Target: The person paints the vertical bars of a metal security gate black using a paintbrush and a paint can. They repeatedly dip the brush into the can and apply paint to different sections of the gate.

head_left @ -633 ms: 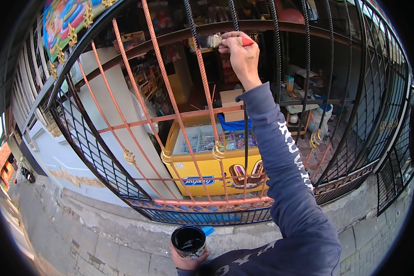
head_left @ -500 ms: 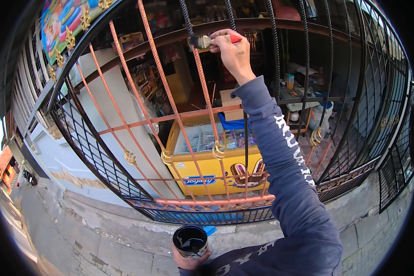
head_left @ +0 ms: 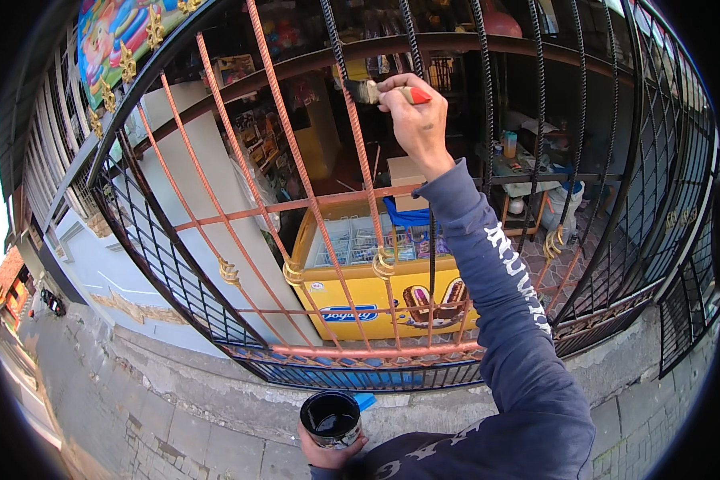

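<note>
My right hand grips a paintbrush with a red-tipped handle, its dark bristles pointing left against a twisted metal bar of the window grille. Above the bristles that bar is black; below them it is copper-coloured. Bars to its left are copper-coloured, and several to its right are black. Low in front of my body, my left hand is wrapped round a can of black paint. A small blue thing shows behind the can's rim; its kind is unclear.
Behind the grille stands a yellow ice-cream freezer with a cardboard box near it. Gold collars sit on several bars. A copper-coloured lower rail runs above a concrete ledge. Grey paving lies below.
My right hand and the brush have moved down a little along the bar, and more of its upper part now shows black. The left hand holds the can as before.
</note>
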The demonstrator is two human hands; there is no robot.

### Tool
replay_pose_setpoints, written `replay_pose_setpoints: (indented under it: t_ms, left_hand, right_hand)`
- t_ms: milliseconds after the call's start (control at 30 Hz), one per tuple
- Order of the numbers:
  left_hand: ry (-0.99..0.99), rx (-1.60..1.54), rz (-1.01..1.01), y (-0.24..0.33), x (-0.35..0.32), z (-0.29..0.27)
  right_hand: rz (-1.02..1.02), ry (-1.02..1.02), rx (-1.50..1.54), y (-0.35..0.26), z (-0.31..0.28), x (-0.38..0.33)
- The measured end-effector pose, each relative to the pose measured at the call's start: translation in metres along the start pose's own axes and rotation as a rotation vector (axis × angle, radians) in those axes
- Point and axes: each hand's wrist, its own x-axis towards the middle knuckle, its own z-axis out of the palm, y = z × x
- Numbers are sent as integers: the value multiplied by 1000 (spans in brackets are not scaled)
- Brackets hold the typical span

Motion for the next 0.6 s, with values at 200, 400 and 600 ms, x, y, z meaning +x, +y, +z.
replay_pose_setpoints:
  t_ms: [200, 400, 600]
  left_hand:
    - [-4, 6, 15, 4, 5, 4]
    - [-12, 57, 32, 7, 7, 7]
    - [-11, -32, 11, 8, 7, 10]
  right_hand:
    - [-256, -143, -155, 1, 6, -15]
    - [-276, 82, -57, 9, 7, -24]
    - [-388, -53, -124, 6, 17, -45]
